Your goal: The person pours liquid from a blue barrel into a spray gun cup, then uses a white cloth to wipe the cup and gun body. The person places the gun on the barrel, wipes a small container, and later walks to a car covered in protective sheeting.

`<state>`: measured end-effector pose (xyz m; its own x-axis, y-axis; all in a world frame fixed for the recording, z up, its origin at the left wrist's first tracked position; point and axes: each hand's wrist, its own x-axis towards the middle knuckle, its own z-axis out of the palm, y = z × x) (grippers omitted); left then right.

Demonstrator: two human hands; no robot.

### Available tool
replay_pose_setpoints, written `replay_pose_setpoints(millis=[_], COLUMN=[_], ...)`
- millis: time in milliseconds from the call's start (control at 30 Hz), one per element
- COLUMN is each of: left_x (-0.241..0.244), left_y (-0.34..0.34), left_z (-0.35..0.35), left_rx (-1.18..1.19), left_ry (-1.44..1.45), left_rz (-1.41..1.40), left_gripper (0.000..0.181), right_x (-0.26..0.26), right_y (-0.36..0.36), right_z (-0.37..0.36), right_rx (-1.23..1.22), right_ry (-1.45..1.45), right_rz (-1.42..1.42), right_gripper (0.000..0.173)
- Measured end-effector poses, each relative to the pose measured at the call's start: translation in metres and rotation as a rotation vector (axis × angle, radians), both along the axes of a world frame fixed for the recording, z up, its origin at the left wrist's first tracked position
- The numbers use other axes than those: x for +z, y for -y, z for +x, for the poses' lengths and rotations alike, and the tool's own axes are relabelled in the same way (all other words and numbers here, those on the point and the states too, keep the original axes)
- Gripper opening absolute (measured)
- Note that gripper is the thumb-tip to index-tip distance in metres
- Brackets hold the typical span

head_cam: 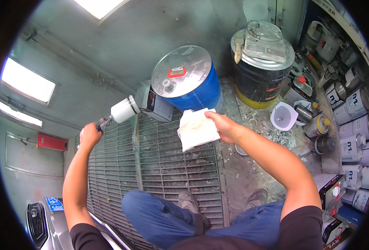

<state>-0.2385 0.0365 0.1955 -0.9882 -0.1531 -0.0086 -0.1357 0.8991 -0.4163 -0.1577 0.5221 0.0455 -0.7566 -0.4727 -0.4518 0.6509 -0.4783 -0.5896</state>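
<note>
Out to the left, my left hand [90, 135] grips a gravity-feed spray gun [104, 122] by its handle. The gun is tilted, and its white paint cup [122, 111] points up and to the right. My right hand [223, 125] holds a folded white cloth or paper wipe [198, 129] at its right edge, the thumb on top. The wipe hangs over the floor grating [178, 168], in front of a blue drum [200, 89]. Gun and wipe are well apart.
A dark drum [258, 78] carries a flat scale-like device [265, 48] and a paintbrush [238, 51]. Shelves of paint cans [351, 106] line the right side. A plastic cup [284, 116] stands near them. A cardboard box [158, 107] sits beside the blue drum. A car [54, 228] is at lower left.
</note>
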Motion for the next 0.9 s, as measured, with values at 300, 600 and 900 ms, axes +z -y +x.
replay_pose_setpoints(millis=[300,600,900], left_x=[-0.067,-0.075,-0.113], left_y=[-0.015,-0.12,-0.124], left_z=[0.1,0.133,0.13], left_rx=[0.574,0.592,-0.344], left_ry=[0.066,0.197,-0.078], left_rz=[1.205,1.826,1.212], left_gripper=[0.025,0.036,0.024], right_x=[-0.025,-0.026,-0.011], right_y=[-0.016,-0.022,-0.023], right_z=[-0.009,-0.006,-0.006], right_rx=[0.053,0.085,-0.098], right_ry=[-0.061,-0.062,0.003], right_rz=[-0.162,-0.182,-0.079], right_gripper=[0.052,0.057,0.053])
